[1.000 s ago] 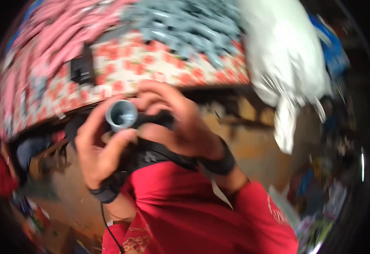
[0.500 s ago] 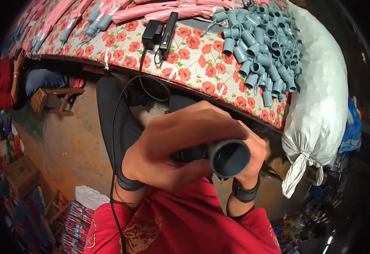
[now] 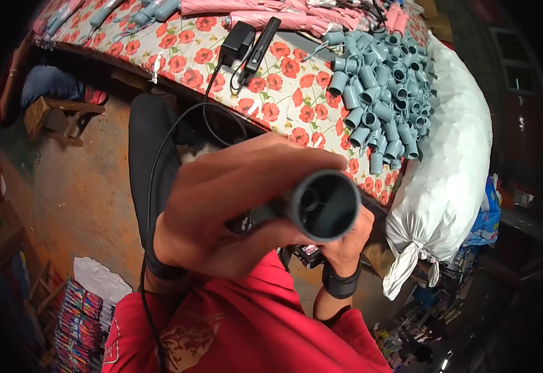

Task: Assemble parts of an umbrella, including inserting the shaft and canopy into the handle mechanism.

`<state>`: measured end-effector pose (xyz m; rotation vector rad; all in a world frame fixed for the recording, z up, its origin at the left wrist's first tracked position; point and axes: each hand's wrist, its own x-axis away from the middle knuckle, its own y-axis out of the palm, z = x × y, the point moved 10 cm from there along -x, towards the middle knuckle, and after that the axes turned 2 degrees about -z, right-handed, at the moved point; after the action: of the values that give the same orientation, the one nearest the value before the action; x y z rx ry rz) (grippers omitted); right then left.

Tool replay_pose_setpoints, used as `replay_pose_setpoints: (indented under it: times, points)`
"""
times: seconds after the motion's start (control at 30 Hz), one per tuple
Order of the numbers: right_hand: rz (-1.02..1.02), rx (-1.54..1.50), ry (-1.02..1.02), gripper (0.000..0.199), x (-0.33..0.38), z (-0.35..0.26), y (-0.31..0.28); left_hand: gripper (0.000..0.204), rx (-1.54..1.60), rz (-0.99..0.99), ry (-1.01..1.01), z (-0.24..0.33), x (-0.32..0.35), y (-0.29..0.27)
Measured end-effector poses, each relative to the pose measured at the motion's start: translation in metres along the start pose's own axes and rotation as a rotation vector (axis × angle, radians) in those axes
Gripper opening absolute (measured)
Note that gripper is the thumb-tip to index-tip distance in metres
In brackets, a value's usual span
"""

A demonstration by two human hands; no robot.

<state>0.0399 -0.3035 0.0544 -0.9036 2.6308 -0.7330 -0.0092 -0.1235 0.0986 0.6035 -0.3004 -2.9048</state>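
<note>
Close in front of me, my left hand (image 3: 222, 202) is wrapped round a grey-blue umbrella handle (image 3: 334, 211). The handle's hollow round end faces up toward the camera, and a small round part shows deep inside it. My right hand (image 3: 352, 242) is closed just behind and to the right of the handle. Its fingers are largely hidden, so what they grip does not show. Below the hands, a small dark device (image 3: 309, 253) is partly visible. On the table, several similar loose handles (image 3: 386, 93) lie heaped at the right.
A flower-patterned table (image 3: 271, 112) spans the far side, with pink folded umbrellas (image 3: 278, 22), a black adapter (image 3: 236, 42) and a slim black device (image 3: 262, 45). A black cable (image 3: 153, 168) runs past my left arm. A stuffed white sack (image 3: 449, 149) stands right; a wooden stool (image 3: 60, 118) stands left.
The handle and both hands have shifted slightly left and up in view, and the handle's hollow end now shows more of its inside. The whole view has turned a little; the heap looks unchanged.
</note>
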Motion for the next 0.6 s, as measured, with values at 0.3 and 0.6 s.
replay_pose_setpoints:
  times: [0.3, 0.6]
  points:
    - [0.03, -0.443, 0.209, 0.038, -0.064, 0.024, 0.003, 0.051, -0.021, 0.186, -0.135, -0.032, -0.004, -0.049]
    - [-0.079, 0.674, -0.066, 0.03, -0.26, 0.047, -0.021, 0.047, -0.017, 0.367, -0.305, -0.059, 0.003, -0.115]
